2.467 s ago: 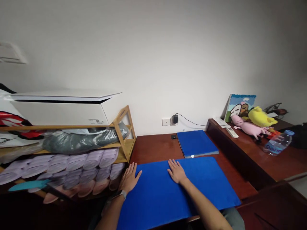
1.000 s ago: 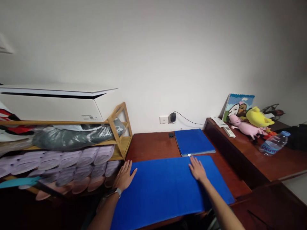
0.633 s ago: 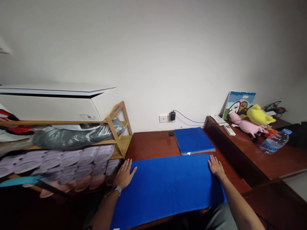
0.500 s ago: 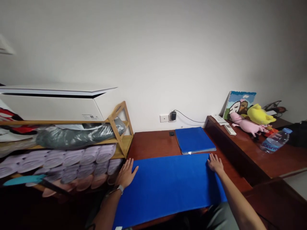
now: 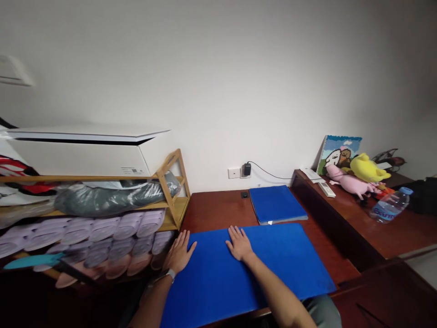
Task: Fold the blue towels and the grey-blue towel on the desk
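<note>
A wide blue cloth [image 5: 287, 259] lies flat over the front of the reddish-brown wooden table [image 5: 215, 209]. My left hand [image 5: 180, 253] rests on its far left corner, fingers stretched out and palm down. Near the middle of the cloth's far edge, my right hand [image 5: 239, 243] lies flat with its fingers spread. Neither hand grips anything. Behind the cloth, toward the wall, sits a folded blue cloth stack [image 5: 276, 203] with a small white tag at its front edge.
Left stands a wooden rack [image 5: 175, 200] with purple slippers [image 5: 124, 225], a plastic-wrapped grey bundle [image 5: 112, 200] and a white box [image 5: 85, 157]. On the raised right surface are a water bottle [image 5: 391, 207], plush toys [image 5: 368, 168], a remote [image 5: 327, 189] and a picture [image 5: 336, 152]. A black plug [image 5: 247, 169] is in the wall.
My right hand has moved left from the cloth's far right corner to the middle of its far edge. My left hand stays at the left corner. The view has tilted slightly.
</note>
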`<state>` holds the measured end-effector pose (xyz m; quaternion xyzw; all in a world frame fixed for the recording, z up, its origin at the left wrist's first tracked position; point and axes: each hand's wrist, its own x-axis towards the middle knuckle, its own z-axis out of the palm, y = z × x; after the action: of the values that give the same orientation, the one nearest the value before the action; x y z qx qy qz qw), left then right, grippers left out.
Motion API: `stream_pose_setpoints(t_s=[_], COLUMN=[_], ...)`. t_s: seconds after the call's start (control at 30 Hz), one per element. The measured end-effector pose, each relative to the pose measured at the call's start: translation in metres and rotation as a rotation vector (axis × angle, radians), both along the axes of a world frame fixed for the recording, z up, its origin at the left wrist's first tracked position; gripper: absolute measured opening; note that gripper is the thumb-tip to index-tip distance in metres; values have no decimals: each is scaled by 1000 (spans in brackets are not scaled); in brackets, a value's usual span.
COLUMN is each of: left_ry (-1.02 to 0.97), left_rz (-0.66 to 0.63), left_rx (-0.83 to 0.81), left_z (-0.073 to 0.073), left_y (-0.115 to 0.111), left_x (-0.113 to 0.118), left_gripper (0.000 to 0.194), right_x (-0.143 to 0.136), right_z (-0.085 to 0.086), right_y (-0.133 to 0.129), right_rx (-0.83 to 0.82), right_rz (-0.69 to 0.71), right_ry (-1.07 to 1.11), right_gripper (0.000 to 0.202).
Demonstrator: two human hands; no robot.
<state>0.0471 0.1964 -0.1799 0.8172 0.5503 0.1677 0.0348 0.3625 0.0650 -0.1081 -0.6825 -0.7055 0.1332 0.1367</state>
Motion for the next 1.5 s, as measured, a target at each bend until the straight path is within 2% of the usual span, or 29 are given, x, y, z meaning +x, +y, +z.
stream_pose_setpoints(t_s=[0.07, 0.2, 0.27, 0.33, 0.43, 0.57, 0.67, 0.73, 0.8, 0.87, 0.93, 1.0, 1.07, 1.1, 1.13, 1.2, 1.4, 1.5], left_ry=[1, -15, -13, 4, 21, 20, 25, 23, 16, 7, -1, -6, -8, -8, -7, -8, -38, -31], left_rz=[-6, -10, -8, -2, 5, 0, 4, 10, 9, 6, 8, 15, 13, 10, 7, 5, 0, 6], left_rx=[3, 26, 23, 8, 4, 18, 0, -9, -7, 2, 4, -2, -6, -7, -6, 3, 44, 24], left_z=[-1, -5, -6, -5, -4, 0, 2, 1, -1, -4, -5, -5, -3, -3, -2, -3, -9, -10], left_y=[1, 4, 6, 7, 7, 5, 3, 3, 4, 5, 5, 4, 3, 3, 2, 3, 5, 5], left_x=[-1, -2, -2, -2, -2, -2, 0, 0, 1, 1, 1, 2, 2, 2, 2, 1, -1, 0], left_gripper=[85, 85, 86, 88, 90, 85, 85, 86, 86, 85, 85, 85, 86, 87, 87, 87, 82, 86], right_x=[41, 157, 213, 256, 293, 305, 291, 261, 208, 139, 68, 12, -15, -15, -7, 32, 224, 282], right_z=[-4, -13, -17, -20, -23, -23, -14, -6, 1, 6, 8, 7, 6, 4, 2, -5, -25, -24], right_y=[-16, -69, -94, -112, -123, -123, -118, -109, -92, -68, -43, -21, -10, -9, -12, -27, -104, -124], right_rx=[-22, -103, -167, -217, -244, -259, -254, -171, -59, 6, 46, 61, 72, 73, 69, 41, -164, -224], right_rz=[-78, -231, -376, -528, -633, -634, -646, -632, -540, -357, -188, -70, -30, -32, -47, -112, -553, -656], right_ry=[-29, -109, -159, -202, -223, -223, -239, -244, -212, -127, -58, -16, -7, -11, -19, -40, -175, -210], right_gripper=[68, 72, 73, 73, 74, 74, 73, 72, 71, 69, 70, 71, 69, 68, 67, 67, 75, 76])
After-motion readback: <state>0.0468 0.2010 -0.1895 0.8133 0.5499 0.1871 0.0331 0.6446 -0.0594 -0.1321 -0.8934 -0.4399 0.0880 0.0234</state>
